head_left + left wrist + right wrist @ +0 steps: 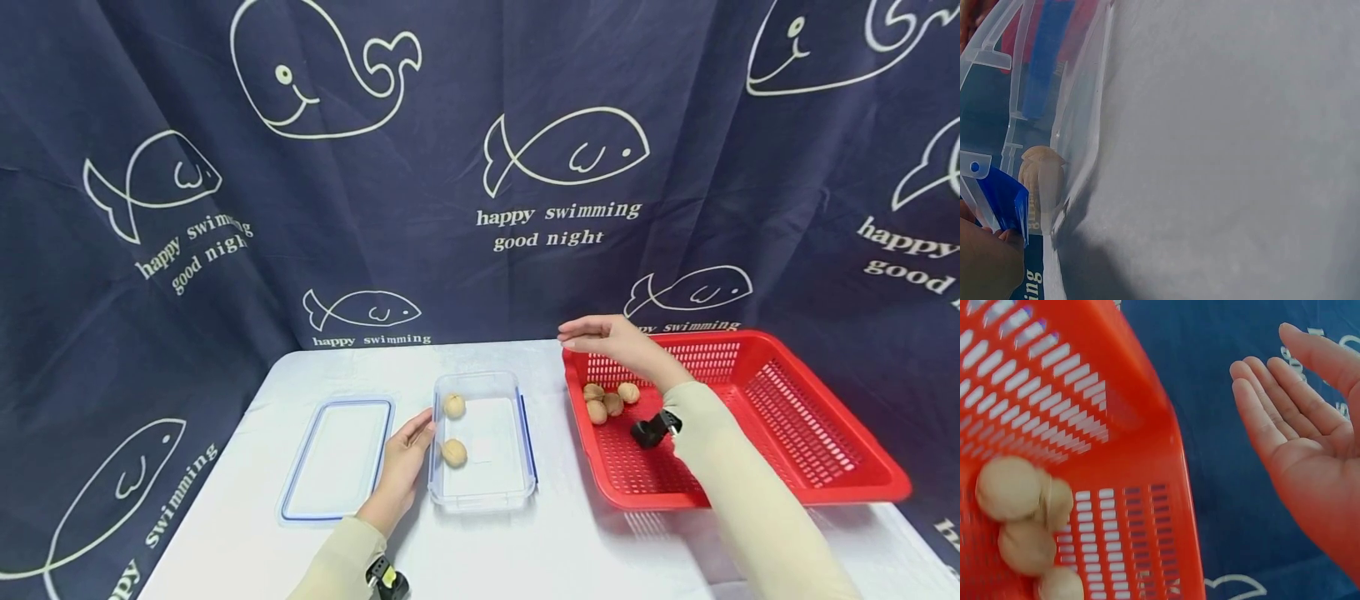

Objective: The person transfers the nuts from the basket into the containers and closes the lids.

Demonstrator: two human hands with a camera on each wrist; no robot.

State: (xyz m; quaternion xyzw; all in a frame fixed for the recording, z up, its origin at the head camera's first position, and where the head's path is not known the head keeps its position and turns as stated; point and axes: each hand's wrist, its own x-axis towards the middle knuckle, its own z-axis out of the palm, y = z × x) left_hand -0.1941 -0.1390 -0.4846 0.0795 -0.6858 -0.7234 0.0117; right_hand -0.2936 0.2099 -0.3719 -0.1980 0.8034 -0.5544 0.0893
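A clear plastic food container (483,500) with blue side latches stands on the table, two walnuts inside: one walnut (453,406) toward the back, another walnut (453,452) nearer the front. My left hand (405,467) grips the container's left side; in the left wrist view its fingers are at a blue latch (1007,200). My right hand (611,340), palm up and fingers extended with nothing in it, hovers over the far left corner of a red plastic basket (795,498). Several walnuts (1010,487) lie together in that basket's left part.
Left of the container lies its clear lid (337,458) with a blue rim, flat on the white tablecloth (570,550). A dark blue curtain (450,233) with fish and whale drawings hangs right behind the table.
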